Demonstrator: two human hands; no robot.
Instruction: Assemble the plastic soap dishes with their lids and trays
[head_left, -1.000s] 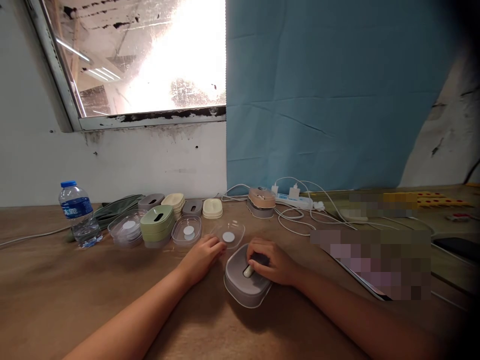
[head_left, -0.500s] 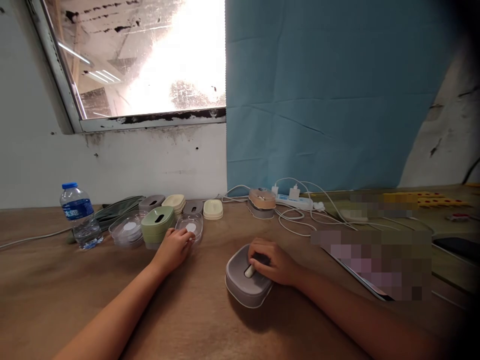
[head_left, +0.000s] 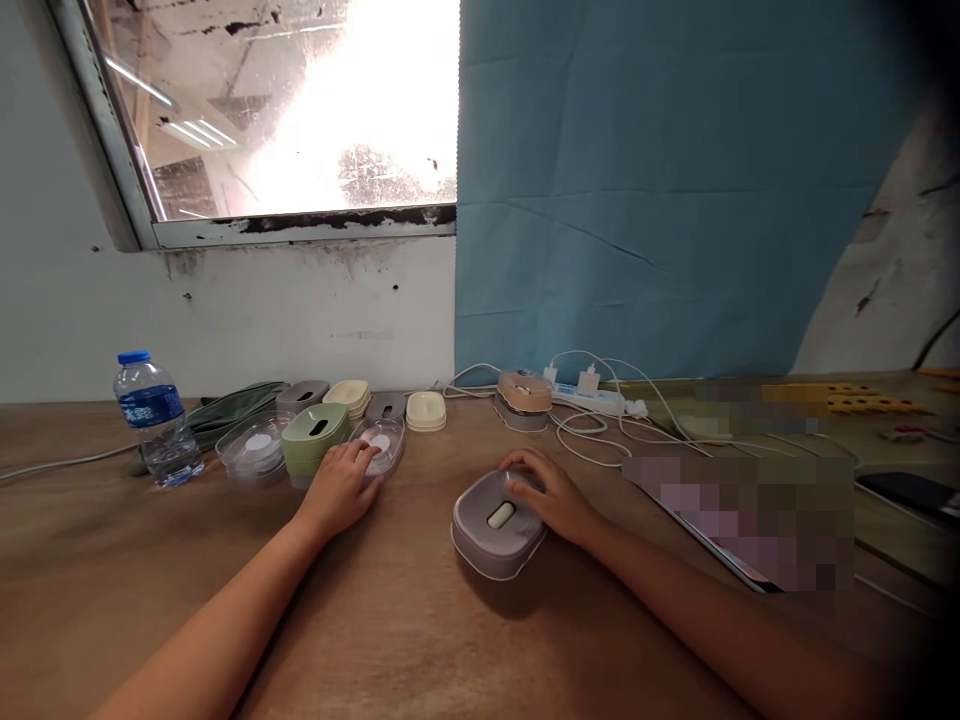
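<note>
My right hand (head_left: pixel 551 492) grips the far right side of a mauve-grey plastic box (head_left: pixel 480 515) with rounded corners. A cream insert (head_left: pixel 501 515) fills the oval slot in its top. The box looks tilted, with a shadow under its near edge; the fingertips behind it are hidden. My left hand (head_left: pixel 343 485) lies with fingers loosely stretched out, holding nothing I can see. Its fingertips are beside the green box (head_left: pixel 306 455) and at the edge of a clear plastic lid (head_left: pixel 386 445); whether they touch is unclear.
Cream covers (head_left: pixel 426 410), more mauve-grey pieces (head_left: pixel 386 405) and stacked clear lids (head_left: pixel 255 450) line the back left. A water bottle (head_left: pixel 154 420) stands at far left. An orange-topped box (head_left: pixel 523 390), a power strip (head_left: pixel 589 400) with cables and a partly blurred tablet (head_left: pixel 720 550) sit rightward.
My right hand's fingers have moved from the insert in the slot to the box's far right edge, uncovering the insert. My left hand has shifted slightly left and its fingers have straightened.
</note>
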